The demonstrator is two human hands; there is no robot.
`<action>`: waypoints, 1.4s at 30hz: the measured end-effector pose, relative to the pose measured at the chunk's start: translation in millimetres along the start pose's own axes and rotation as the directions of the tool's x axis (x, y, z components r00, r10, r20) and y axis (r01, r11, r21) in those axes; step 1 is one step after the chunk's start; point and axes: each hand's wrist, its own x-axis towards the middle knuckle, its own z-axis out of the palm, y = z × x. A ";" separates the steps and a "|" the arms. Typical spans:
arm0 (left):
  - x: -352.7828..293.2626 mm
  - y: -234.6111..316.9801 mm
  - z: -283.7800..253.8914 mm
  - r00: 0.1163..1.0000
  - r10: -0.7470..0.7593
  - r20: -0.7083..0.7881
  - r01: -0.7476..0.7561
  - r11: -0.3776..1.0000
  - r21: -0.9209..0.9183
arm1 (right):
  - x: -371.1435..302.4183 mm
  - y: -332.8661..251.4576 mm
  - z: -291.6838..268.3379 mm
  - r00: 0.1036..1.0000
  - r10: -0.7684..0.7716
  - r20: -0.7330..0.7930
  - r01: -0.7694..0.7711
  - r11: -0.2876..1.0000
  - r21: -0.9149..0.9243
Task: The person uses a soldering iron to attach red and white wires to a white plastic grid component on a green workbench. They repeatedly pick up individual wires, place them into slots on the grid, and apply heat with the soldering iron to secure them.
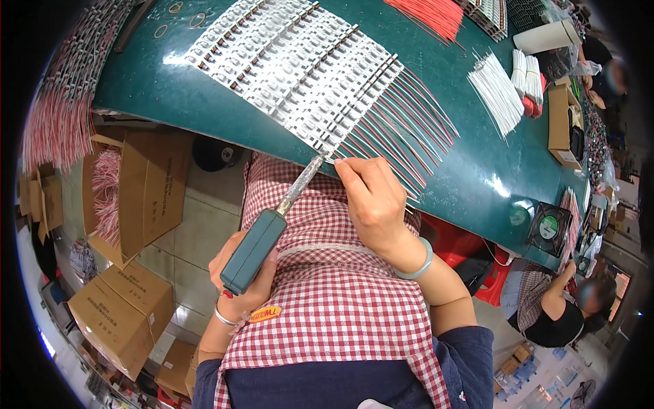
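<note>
My left hand point(246, 279) is wrapped round the handle of a soldering gun point(253, 251) with a boxy dark green body and a long silvery shaft. Its tip meets the near corner of a large panel of white modules point(293, 65), laid in rows on the green table point(470, 198). Right beside that tip, my right hand point(373, 198) pinches a thin wire point(332, 160) between thumb and forefinger; most of the wire is hidden by the fingers. Red and white wires point(402, 129) fan out from the panel's right edge, above my right hand.
Loose white wires point(495, 95) and red wires point(429, 17) lie farther back. A small fan point(547, 226) stands at the table's right end. Cardboard boxes point(122, 310) sit on the floor at left, and wired strips point(65, 88) hang over the table's left end. A co-worker point(555, 307) sits at right.
</note>
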 end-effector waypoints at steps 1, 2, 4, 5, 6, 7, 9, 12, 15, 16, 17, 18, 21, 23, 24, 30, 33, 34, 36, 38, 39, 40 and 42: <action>0.5 1.0 -0.3 1.000 0.003 0.001 -0.003 1.000 0.009 | 0.4 0.0 0.0 1.000 -0.002 0.003 0.002 1.000 -0.005; 1.9 2.5 -1.1 1.000 0.008 0.012 -0.008 1.000 0.018 | 1.0 -0.1 -0.2 1.000 -0.004 0.006 0.004 1.000 -0.010; 4.5 4.8 -2.8 0.999 0.017 0.035 -0.019 0.999 0.036 | 1.8 -1.2 -0.8 1.000 -0.007 0.014 0.008 1.000 -0.022; 5.1 5.1 -2.9 0.999 0.015 0.040 -0.017 0.999 0.038 | 2.6 -1.7 -1.3 1.000 -0.010 0.019 0.010 1.000 -0.029; 5.6 5.7 -2.9 0.999 0.013 0.044 -0.015 0.999 0.040 | 3.2 -2.1 -1.9 1.000 -0.012 0.023 0.013 0.999 -0.035; 5.8 6.1 -2.7 0.999 0.011 0.049 -0.013 0.999 0.041 | 3.3 -2.5 -2.2 1.000 -0.010 0.027 0.011 0.999 -0.038; 5.4 6.5 -1.8 0.999 -0.005 0.040 0.004 0.999 0.036 | 3.4 -3.2 -2.4 0.999 -0.008 0.034 0.010 0.999 -0.043; 5.5 6.3 -1.7 0.999 -0.022 0.038 0.020 0.999 0.036 | 3.1 -3.8 -2.1 0.999 -0.005 0.036 0.007 0.999 -0.049; 1.6 2.2 -1.0 0.998 -0.051 0.027 0.050 0.999 0.014 | 2.9 -4.1 -1.0 1.000 -0.006 0.027 0.007 0.999 -0.053; -1.8 -0.8 -0.6 0.998 -0.064 0.021 0.064 0.998 0.002 | 3.1 -3.9 -1.0 1.000 -0.006 0.030 0.007 0.999 -0.048; -7.0 -5.5 -0.6 0.996 -0.090 0.015 0.090 0.996 -0.019 | 3.5 -3.5 -1.0 0.999 -0.006 0.032 0.007 0.999 -0.043; -12.3 -9.9 -1.0 0.993 -0.114 0.007 0.115 0.993 -0.042 | 3.3 -3.8 -1.3 0.999 -0.008 0.034 0.009 0.999 -0.041; -17.2 -11.2 -4.6 0.980 -0.201 -0.007 0.199 0.973 -0.119 | 3.1 -4.1 -2.1 0.999 -0.006 0.044 0.008 0.999 -0.054; -19.2 -12.0 -6.4 0.964 -0.266 -0.007 0.262 0.953 -0.155 | 3.5 -4.1 -1.9 0.999 0.000 0.045 0.002 0.998 -0.057; -23.4 -15.8 -7.0 0.954 -0.298 -0.005 0.293 0.942 -0.166 | 3.7 -4.2 -1.9 0.999 0.002 0.046 0.001 0.998 -0.060; -19.9 -8.5 -7.9 0.936 -0.352 -0.020 0.331 0.898 -0.289 | 5.0 -5.5 -2.1 0.999 0.015 0.047 -0.013 0.999 -0.047; -20.7 -12.5 -8.9 0.919 -0.395 -0.002 0.372 0.866 -0.334 | 13.4 -10.0 -3.8 1.000 0.011 -0.004 -0.011 1.000 -0.020; -20.0 -14.0 -9.0 0.916 -0.400 -0.006 0.375 0.863 -0.339 | 17.0 -10.2 -2.4 1.000 0.007 -0.016 -0.007 1.000 -0.008; -15.5 -14.8 -7.9 0.912 -0.409 -0.023 0.376 0.858 -0.349 | 23.7 -10.5 2.6 0.999 0.001 -0.039 0.000 1.000 0.015; -14.5 -20.0 -7.0 0.920 -0.390 -0.044 0.354 0.873 -0.335 | 30.4 -5.9 13.8 0.999 -0.027 -0.046 0.027 1.000 0.007; -15.7 -25.9 -6.0 0.929 -0.366 -0.051 0.333 0.888 -0.316 | 34.0 -3.7 19.2 0.998 -0.040 -0.050 0.040 0.999 0.004; -16.3 -29.5 -5.8 0.937 -0.343 -0.058 0.312 0.903 -0.297 | 37.5 -2.9 23.4 0.998 -0.040 -0.050 0.041 0.999 0.006; -11.6 -34.2 -6.1 0.977 -0.193 -0.093 0.178 0.972 -0.150 | 43.5 -3.7 30.7 0.998 -0.040 -0.049 0.041 0.999 0.010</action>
